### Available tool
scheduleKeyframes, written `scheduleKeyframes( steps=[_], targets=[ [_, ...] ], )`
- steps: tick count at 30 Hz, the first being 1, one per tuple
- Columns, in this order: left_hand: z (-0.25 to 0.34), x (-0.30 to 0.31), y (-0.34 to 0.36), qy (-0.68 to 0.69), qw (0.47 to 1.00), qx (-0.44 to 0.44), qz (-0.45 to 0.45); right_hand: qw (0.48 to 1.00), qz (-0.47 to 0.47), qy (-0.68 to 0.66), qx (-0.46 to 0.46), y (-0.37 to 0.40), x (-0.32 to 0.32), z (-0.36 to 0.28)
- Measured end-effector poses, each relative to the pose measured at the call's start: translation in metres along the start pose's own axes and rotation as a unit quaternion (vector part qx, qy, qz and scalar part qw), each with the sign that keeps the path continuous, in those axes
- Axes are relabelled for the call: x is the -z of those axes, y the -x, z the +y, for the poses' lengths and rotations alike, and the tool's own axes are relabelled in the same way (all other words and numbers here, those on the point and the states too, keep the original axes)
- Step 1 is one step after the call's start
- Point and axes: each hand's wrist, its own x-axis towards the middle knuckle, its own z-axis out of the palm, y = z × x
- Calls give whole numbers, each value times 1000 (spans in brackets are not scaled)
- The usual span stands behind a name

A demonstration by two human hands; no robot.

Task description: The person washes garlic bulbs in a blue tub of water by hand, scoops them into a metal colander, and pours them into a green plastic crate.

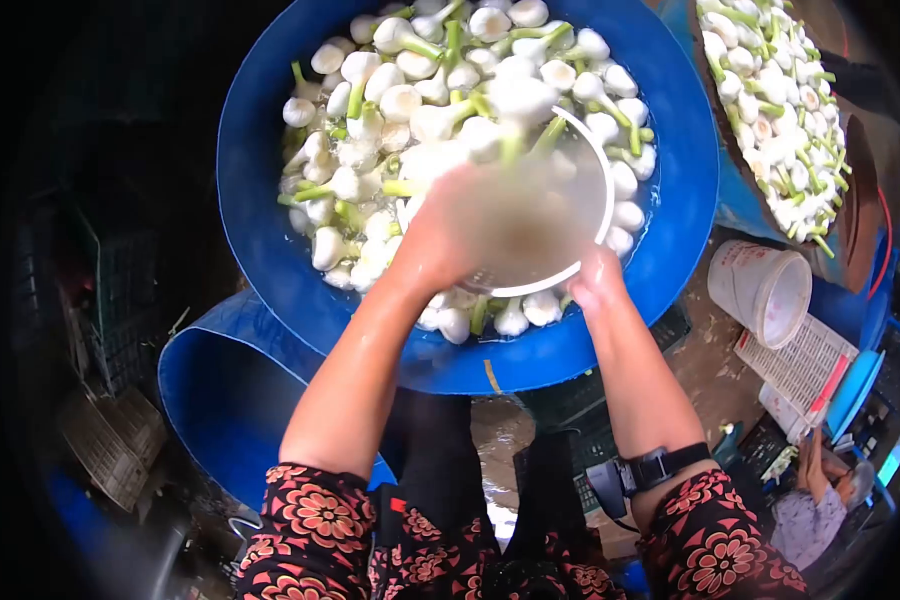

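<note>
A large blue tub (255, 190) holds water with many garlic bulbs (400, 103) with green stems floating in it. A round container with a white rim (608, 190), possibly a basin or strainer, is tilted among the bulbs; a blurred patch hides its inside. My right hand (598, 275) is closed on the near right part of that rim. Over the container's left side lies my left hand (445, 225), wet and partly smeared; its fingers cannot be made out. Garlic bulbs lie just beyond it.
More garlic is heaped on a round surface (780, 110) at upper right. A white bucket (760, 290) and a white crate (795, 365) stand below it. Another blue tub (220, 400) is at lower left, near a crate (115, 440). Another person (810, 515) is at lower right.
</note>
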Motion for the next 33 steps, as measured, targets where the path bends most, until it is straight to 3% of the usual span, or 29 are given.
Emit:
scheduleKeyframes(
  steps=[2,5,6,7,8,9,10,12,13,15,18,20,22,24,26,29,30,32,33],
  targets=[
    [29,33,13,78,950,8,-302,999,14,-32,-37,31,1,-4],
    [64,95,2,175,943,-21,-284,1000,-2,-2,13,80,5,-12],
    [60,107,6,269,944,-4,-192,998,-15,36,44,95,8,-18],
    [57,115,8,222,975,9,-17,998,-16,30,47,108,13,-22],
    [55,120,2,174,980,37,85,996,-51,40,63,121,22,-27],
    [54,132,-7,114,991,62,34,992,-85,51,80,133,30,-31],
    [37,126,-7,269,957,111,-22,992,-84,45,84,145,39,-35],
    [51,114,3,441,873,119,-170,992,-129,3,15,174,65,-36],
    [78,105,13,440,868,110,-202,992,-123,-16,12,190,81,-32],
    [113,81,45,542,792,198,-199,994,-81,-52,-42,231,122,-24],
    [152,48,104,561,709,341,-257,997,-16,-38,-68,283,181,-12],
    [177,24,136,472,743,348,-323,990,-3,-79,-119,301,226,-5],
    [201,-4,162,641,533,498,-238,990,27,-51,-130,303,259,-6],
    [201,-37,183,618,522,537,-239,987,56,-25,-149,295,293,0],
    [176,-84,200,591,489,600,-226,965,27,39,-257,258,322,3],
    [155,-130,197,556,458,652,-235,950,35,102,-292,208,318,-19],
    [159,-132,191,521,478,668,-233,944,28,111,-309,196,322,-16],
    [35,-210,282,331,501,692,-402,910,1,-6,-415,179,336,18],
    [89,-172,262,379,445,714,-387,905,-3,10,-425,181,336,32]
  ],
)
